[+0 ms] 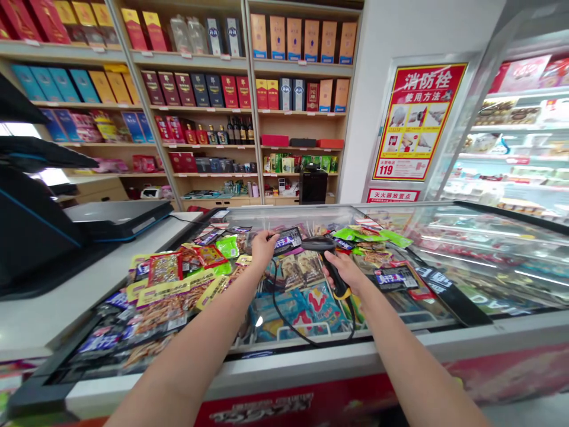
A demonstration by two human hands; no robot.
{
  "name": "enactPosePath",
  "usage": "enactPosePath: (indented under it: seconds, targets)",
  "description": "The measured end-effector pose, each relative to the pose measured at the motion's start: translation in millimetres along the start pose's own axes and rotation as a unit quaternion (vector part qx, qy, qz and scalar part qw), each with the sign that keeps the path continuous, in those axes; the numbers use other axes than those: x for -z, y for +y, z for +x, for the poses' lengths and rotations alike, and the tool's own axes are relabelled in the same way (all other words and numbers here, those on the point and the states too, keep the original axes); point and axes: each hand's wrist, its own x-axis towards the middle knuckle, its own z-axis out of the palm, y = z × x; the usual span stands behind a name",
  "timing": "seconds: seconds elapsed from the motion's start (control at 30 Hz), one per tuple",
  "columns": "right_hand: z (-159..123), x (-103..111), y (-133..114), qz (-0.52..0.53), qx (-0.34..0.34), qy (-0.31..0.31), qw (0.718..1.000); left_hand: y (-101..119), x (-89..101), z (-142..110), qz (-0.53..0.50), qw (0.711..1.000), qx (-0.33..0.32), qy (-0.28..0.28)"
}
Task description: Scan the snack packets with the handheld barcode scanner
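My left hand (263, 244) pinches the left end of a dark snack packet (288, 241) with white lettering, held above the freezer's glass top. In my right hand (344, 270) is a black and yellow barcode scanner (334, 274), fingers wrapped round its handle. The scanner's head lies just right of the packet. Its black cord (284, 317) loops down over the glass. Left of my hands spreads a pile of snack packets (166, 293), yellow, black, red and green. A smaller heap of green-edged packets (368, 237) lies to the right, with a dark packet (395, 277) nearer me.
The chest freezer's pale front edge (311, 362) runs before me, with frozen packs under the glass. A white counter (26, 323) with a black till and flat scale (120, 219) stands left. Shelves of boxed bottles (202, 92) line the back; a lit display fridge (515, 142) is right.
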Motion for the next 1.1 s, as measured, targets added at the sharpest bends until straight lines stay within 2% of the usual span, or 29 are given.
enactPosePath:
  seconds: [0.37, 0.53, 0.67, 0.77, 0.97, 1.1]
  targets:
    - [-14.9, 9.7, 2.1, 0.022, -0.006, 0.031, 0.999, 9.4, -8.6, -7.8, 0.008, 1.000, -0.002, 0.001]
    - [-21.6, 15.1, -3.6, 0.025, 0.016, 0.074, 0.997, 20.4, -26.2, -9.8, -0.004, 1.000, 0.006, -0.017]
    - [-28.6, 31.9, -11.0, 0.044, 0.038, 0.119, 0.991, 43.6, -58.5, -13.0, -0.027, 0.998, -0.005, -0.048]
    - [-36.2, 52.2, -18.3, 0.063, 0.057, 0.152, 0.985, 69.0, -93.6, -21.8, -0.058, 0.992, -0.016, -0.109]
    - [-57.1, 91.4, -33.6, 0.089, 0.088, 0.206, 0.970, 130.0, -170.4, -62.0, -0.098, 0.969, -0.057, -0.219]
    - [-67.6, 109.0, -31.4, 0.090, 0.098, 0.256, 0.958, 157.2, -202.5, -88.1, -0.078, 0.964, -0.058, -0.246]
